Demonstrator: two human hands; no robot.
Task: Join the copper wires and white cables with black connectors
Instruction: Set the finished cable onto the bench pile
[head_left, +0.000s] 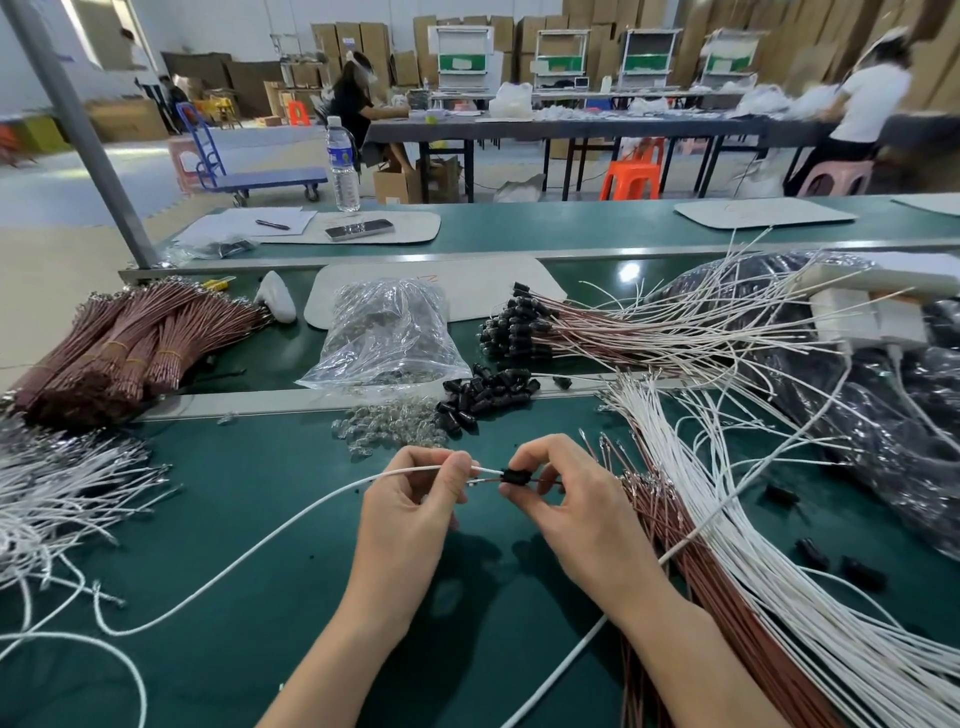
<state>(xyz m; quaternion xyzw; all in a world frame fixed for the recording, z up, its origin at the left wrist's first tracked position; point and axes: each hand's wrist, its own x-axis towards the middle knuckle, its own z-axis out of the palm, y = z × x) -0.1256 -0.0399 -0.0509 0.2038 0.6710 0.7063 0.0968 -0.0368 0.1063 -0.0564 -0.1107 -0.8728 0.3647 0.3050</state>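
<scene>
Both hands hover above the desk: the left hand pinches a white cable near its tip, the right hand pinches a black connector. I'd keep the cable straight and push squarely until it seats.

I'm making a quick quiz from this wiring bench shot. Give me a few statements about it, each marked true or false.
1. The right hand grips a black connector. True.
2. The left hand lies flat and empty on the table. False: it pinches a white cable just short of the connector.
3. A pile of loose black connectors lies beyond the hands. True.
4. The water bottle lies on its side. False: it stands upright at the far side of the bench.
</scene>
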